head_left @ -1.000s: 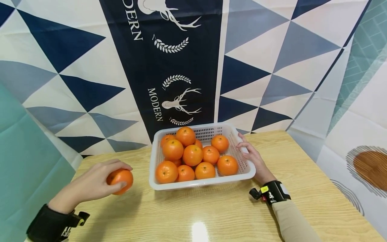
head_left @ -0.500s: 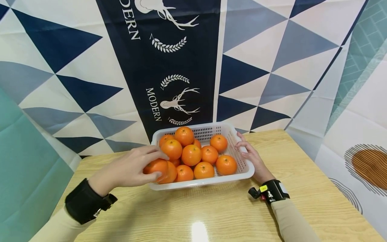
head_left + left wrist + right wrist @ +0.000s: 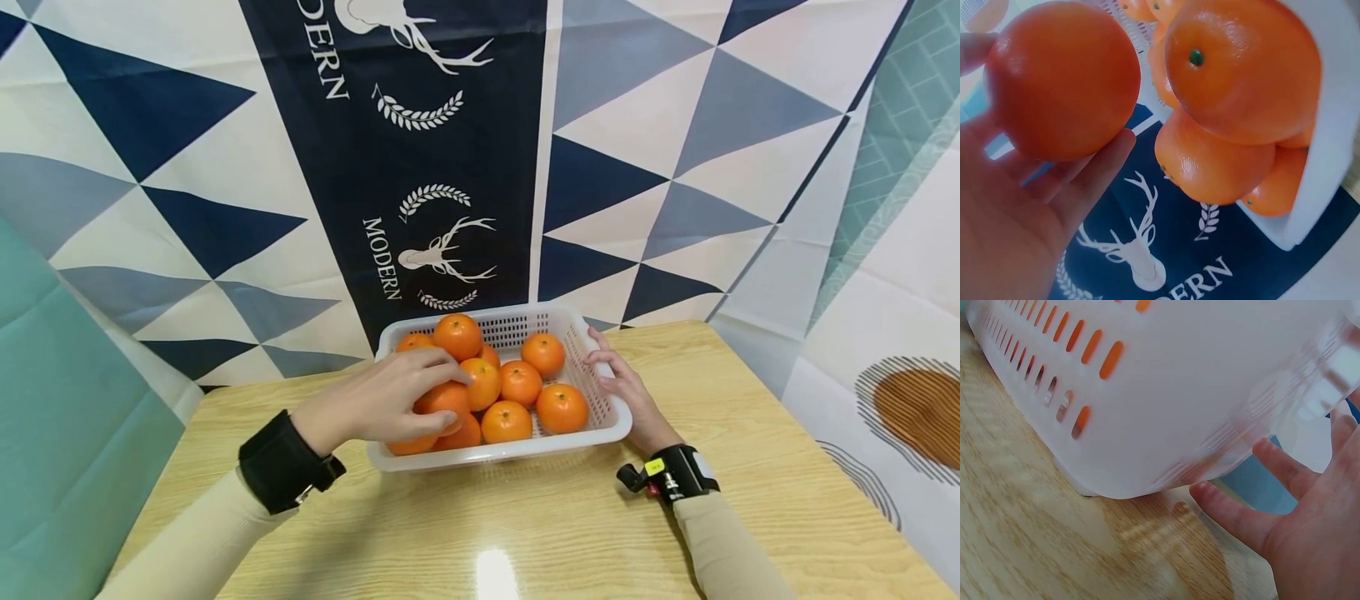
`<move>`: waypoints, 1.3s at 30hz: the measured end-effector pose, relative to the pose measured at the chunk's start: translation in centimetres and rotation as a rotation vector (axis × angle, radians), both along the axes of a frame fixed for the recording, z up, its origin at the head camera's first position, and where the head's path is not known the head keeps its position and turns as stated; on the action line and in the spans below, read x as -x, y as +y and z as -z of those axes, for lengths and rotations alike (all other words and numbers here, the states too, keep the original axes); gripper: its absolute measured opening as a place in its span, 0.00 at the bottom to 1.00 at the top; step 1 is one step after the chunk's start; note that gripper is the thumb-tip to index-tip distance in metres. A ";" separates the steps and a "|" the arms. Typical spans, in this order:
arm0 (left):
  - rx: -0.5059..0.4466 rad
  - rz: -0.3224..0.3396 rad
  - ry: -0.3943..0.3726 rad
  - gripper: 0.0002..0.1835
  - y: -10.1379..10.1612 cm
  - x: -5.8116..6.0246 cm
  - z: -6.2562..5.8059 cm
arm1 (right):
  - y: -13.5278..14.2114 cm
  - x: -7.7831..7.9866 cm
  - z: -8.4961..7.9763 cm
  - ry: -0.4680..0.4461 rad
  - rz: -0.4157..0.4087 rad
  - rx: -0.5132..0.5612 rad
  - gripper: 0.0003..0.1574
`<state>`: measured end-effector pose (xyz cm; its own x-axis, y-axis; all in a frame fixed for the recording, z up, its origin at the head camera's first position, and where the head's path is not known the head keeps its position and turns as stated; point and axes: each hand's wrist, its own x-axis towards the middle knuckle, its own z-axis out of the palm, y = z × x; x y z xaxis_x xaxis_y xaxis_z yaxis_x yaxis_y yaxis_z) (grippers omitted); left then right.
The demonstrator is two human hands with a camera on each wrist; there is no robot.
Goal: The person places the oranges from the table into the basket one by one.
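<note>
My left hand (image 3: 397, 392) holds an orange (image 3: 1063, 81) over the left part of the white plastic basket (image 3: 495, 452), its thumb and fingers round the fruit. Close beside the held orange in the left wrist view is another orange (image 3: 1247, 69) with a small green stem. Several more oranges (image 3: 562, 408) lie piled in the basket, some hidden behind the left hand. At the basket's right end, my right hand (image 3: 633, 400) grips the rim with fingers over it. The right wrist view shows fingertips (image 3: 1200, 490) at the basket's slotted outer wall.
The basket stands on a light wooden table (image 3: 585, 525), near its back edge. Behind it hangs a patterned cloth (image 3: 600, 167) with triangles and a dark deer-print band. A teal cloth (image 3: 67, 433) borders the left side.
The left hand has carried its orange from the table's left side, rightward past the basket's left rim, to over the piled fruit. The right hand stays at the basket's right rim.
</note>
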<state>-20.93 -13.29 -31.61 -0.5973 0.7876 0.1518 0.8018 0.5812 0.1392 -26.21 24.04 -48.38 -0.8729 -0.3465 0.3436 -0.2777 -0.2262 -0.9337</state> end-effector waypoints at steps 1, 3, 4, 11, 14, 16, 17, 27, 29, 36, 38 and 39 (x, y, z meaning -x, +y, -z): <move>-0.001 0.004 -0.012 0.21 0.3 0.3 0.0 | 0.0 0.0 0.0 0.001 0.001 -0.003 0.15; 0.000 0.012 -0.024 0.21 0.9 0.8 0.1 | 0.1 0.1 0.1 0.002 0.003 -0.007 0.15; -0.003 0.020 -0.028 0.21 1.3 1.1 0.2 | 0.1 0.1 0.1 0.005 0.005 -0.009 0.15; 0.047 0.008 -0.074 0.22 3.4 1.8 0.4 | -0.1 0.1 0.2 0.003 0.015 -0.015 0.16; 0.084 0.010 -0.094 0.22 4.0 2.0 0.9 | -0.2 0.1 0.1 0.005 0.014 -0.018 0.15; 0.110 0.017 -0.099 0.23 4.2 2.1 1.3 | -0.2 0.1 0.1 0.008 0.014 -0.020 0.15; 0.123 0.016 -0.105 0.23 4.3 2.2 1.6 | -0.2 0.1 0.1 0.010 0.014 -0.020 0.15; 0.190 0.033 -0.060 0.23 4.9 2.1 3.5 | -0.2 0.1 0.1 0.010 0.014 -0.029 0.16; 0.192 0.049 -0.044 0.23 5.1 2.0 3.7 | -0.1 0.0 0.1 0.012 0.021 -0.034 0.17; 0.187 0.070 0.016 0.24 5.1 1.7 4.4 | 0.0 -0.1 0.0 0.012 0.027 -0.042 0.16; 0.189 0.067 0.023 0.24 5.1 1.6 4.5 | 0.0 -0.1 0.0 0.012 0.025 -0.042 0.16; 0.191 0.063 0.020 0.25 5.1 1.6 4.5 | -0.1 -0.1 0.0 0.011 0.026 -0.039 0.16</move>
